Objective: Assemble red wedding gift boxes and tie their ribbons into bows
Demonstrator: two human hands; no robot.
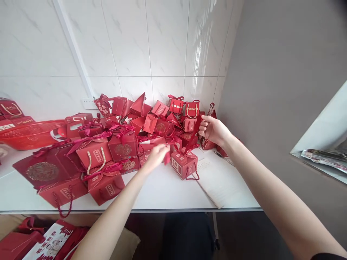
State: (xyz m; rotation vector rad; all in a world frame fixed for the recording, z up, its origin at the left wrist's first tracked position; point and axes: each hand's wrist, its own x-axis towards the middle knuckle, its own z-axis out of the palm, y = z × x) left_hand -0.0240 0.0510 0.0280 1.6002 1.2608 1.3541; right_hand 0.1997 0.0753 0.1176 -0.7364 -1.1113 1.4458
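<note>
A small red gift box (187, 169) with gold lettering and a twisted cord handle sits upright near the table's front. Dark red ribbon (192, 138) slants up from its top to my right hand (214, 130), which pinches the far end above and behind the box. To the box's left, my left hand (156, 158) is closed on another piece of red ribbon hanging from its fingertips. The fingers of this hand are partly turned away, and I cannot tell whether both pieces are one ribbon. Neither hand touches the box itself.
Several red gift boxes (124, 146) are heaped along the tiled wall and the left side. A red plastic basket (29, 135) stands far left. Paper sheets (221, 186) lie right of the box on the white table (151, 195). A grey wall bounds the right.
</note>
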